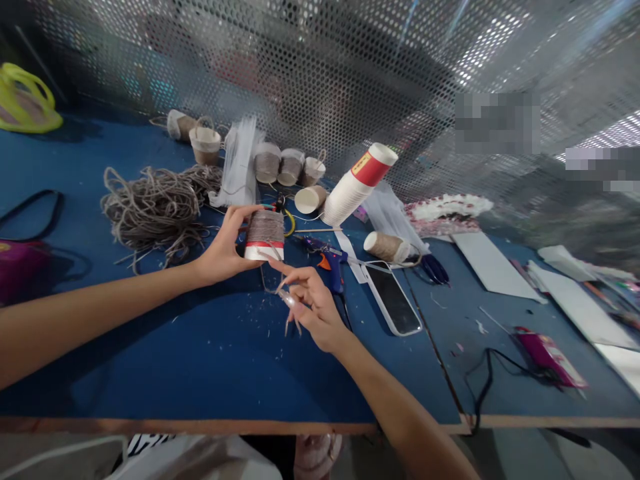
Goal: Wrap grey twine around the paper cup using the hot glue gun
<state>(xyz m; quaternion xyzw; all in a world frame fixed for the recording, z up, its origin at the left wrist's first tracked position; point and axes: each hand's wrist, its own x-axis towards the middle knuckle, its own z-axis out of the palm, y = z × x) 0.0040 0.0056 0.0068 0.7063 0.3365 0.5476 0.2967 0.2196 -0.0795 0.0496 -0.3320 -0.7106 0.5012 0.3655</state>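
My left hand [227, 247] is wrapped round a paper cup [265, 255] lifted off the table. Grey cord [266, 225] is wound in close rows over much of it, leaving a red band and a white part bare. Beside it, my right hand [315, 310] is closed on a loose length of the grey cord [287, 328], with the index finger reaching to the cup. Something pale and shiny shows at the right fingertips; I cannot make out what it is. A blue glue gun [333, 261] lies just right of the hands, near yellow-handled scissors [289, 223].
A heap of grey cord [155, 207] lies left. Behind stand a tilted stack of paper cups [350, 190] and several cord-wrapped cups [267, 163]. A phone [393, 300] lies right, and a purple device with a black cable [550, 357] farther right. Perforated mesh [300, 73] rises behind.
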